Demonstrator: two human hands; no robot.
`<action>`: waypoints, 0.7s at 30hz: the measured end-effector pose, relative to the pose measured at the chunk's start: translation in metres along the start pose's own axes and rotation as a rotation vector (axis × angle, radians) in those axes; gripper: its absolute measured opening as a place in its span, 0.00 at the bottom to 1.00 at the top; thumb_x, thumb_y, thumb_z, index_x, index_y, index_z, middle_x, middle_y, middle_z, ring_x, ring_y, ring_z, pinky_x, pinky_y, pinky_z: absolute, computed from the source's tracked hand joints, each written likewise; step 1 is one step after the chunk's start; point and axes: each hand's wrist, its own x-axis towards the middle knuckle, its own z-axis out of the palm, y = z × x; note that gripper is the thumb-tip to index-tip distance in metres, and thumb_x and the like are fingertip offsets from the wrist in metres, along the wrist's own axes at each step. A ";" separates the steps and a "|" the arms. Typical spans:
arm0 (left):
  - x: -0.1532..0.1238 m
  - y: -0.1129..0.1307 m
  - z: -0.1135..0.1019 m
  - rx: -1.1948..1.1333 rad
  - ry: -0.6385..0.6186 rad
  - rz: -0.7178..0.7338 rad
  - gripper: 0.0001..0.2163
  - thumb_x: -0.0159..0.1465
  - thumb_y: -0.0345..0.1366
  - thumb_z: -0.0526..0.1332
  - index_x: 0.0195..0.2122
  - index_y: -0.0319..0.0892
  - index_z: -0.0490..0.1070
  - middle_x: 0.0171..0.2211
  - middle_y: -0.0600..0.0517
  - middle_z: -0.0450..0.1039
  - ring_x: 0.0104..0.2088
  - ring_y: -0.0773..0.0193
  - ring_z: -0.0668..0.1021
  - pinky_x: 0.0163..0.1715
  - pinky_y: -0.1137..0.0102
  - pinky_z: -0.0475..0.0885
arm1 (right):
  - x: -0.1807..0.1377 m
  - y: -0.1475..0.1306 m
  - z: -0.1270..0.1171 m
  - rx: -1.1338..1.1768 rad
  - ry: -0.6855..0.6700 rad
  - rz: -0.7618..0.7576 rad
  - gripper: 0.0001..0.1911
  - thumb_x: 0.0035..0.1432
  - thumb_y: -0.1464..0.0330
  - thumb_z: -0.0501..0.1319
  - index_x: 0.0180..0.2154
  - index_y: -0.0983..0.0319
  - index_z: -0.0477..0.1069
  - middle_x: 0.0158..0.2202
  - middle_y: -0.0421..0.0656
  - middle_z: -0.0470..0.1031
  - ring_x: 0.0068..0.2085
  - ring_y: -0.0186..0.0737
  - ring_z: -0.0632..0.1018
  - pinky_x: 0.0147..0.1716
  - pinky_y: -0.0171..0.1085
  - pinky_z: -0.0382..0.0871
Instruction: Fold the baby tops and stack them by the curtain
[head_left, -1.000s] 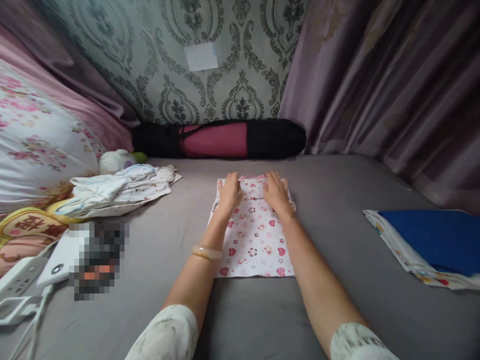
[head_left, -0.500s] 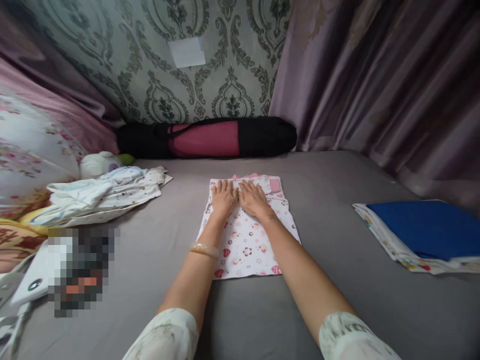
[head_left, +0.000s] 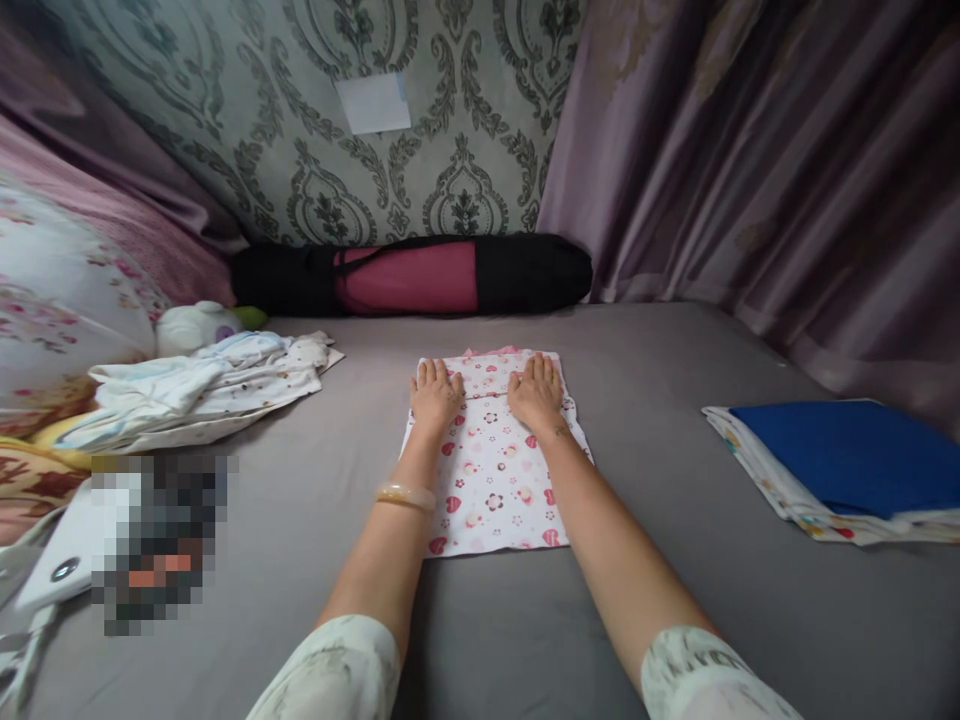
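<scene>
Grey patterned wallpaper (head_left: 319,185) is covering the wall behind the bed (head_left: 645,480), with a white sheet of paper (head_left: 377,104) hanging on it and a purple curtain (head_left: 667,180) running down to the bed's right edge. Along the far edge, a long black-and-red bag (head_left: 409,278) is lying against the wall.

From the head camera, a white cloth (head_left: 495,475) with red hearts and flowers is lying flat around the middle of the bed, short of the far edge. Its far end is forming a folded band, and pink trim (head_left: 491,352) is showing beyond it. Left hand (head_left: 437,397) and right hand (head_left: 537,395) are resting palm down on opposite ends of that band, fingers stretched out straight, neither one gripping anything. On the left wrist, a pale bangle (head_left: 406,496) is sitting.

Toward the bed's left edge, rumpled pale clothes (head_left: 217,385) are lying near a plush toy (head_left: 196,327) and a flowered pillow (head_left: 52,290). Toward the right edge, a folded blue cloth (head_left: 847,455) is lying over white printed fabric (head_left: 817,525).
</scene>
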 end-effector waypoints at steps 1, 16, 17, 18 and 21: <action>0.000 0.000 0.000 -0.005 -0.002 -0.006 0.30 0.69 0.46 0.40 0.68 0.35 0.52 0.69 0.39 0.48 0.69 0.50 0.51 0.66 0.52 0.47 | 0.001 0.003 0.000 0.009 0.009 0.018 0.32 0.67 0.63 0.44 0.65 0.78 0.53 0.68 0.60 0.50 0.69 0.54 0.50 0.65 0.50 0.41; -0.004 0.006 -0.010 0.047 0.151 0.143 0.30 0.70 0.46 0.39 0.67 0.33 0.51 0.69 0.40 0.48 0.70 0.52 0.49 0.67 0.53 0.37 | 0.012 0.011 -0.020 0.035 0.013 -0.072 0.30 0.68 0.64 0.42 0.66 0.74 0.53 0.69 0.55 0.49 0.69 0.52 0.48 0.66 0.51 0.39; -0.004 0.007 -0.010 0.050 0.148 0.156 0.29 0.70 0.46 0.39 0.67 0.33 0.51 0.69 0.40 0.49 0.70 0.52 0.49 0.67 0.54 0.37 | 0.013 0.012 -0.019 0.033 0.028 -0.082 0.30 0.68 0.64 0.42 0.66 0.73 0.53 0.69 0.55 0.49 0.69 0.52 0.48 0.66 0.51 0.39; -0.004 0.007 -0.009 0.051 0.122 0.152 0.29 0.70 0.46 0.39 0.67 0.33 0.51 0.69 0.39 0.49 0.70 0.52 0.49 0.67 0.54 0.38 | 0.014 0.012 -0.018 0.030 0.033 -0.079 0.30 0.68 0.64 0.42 0.66 0.73 0.53 0.69 0.55 0.49 0.69 0.51 0.48 0.65 0.51 0.39; -0.003 0.006 -0.004 0.054 0.009 0.095 0.30 0.70 0.45 0.41 0.67 0.29 0.51 0.68 0.35 0.49 0.69 0.48 0.50 0.67 0.53 0.42 | 0.015 0.016 -0.012 0.014 -0.001 -0.044 0.30 0.68 0.64 0.43 0.65 0.73 0.55 0.68 0.56 0.53 0.69 0.52 0.52 0.65 0.50 0.42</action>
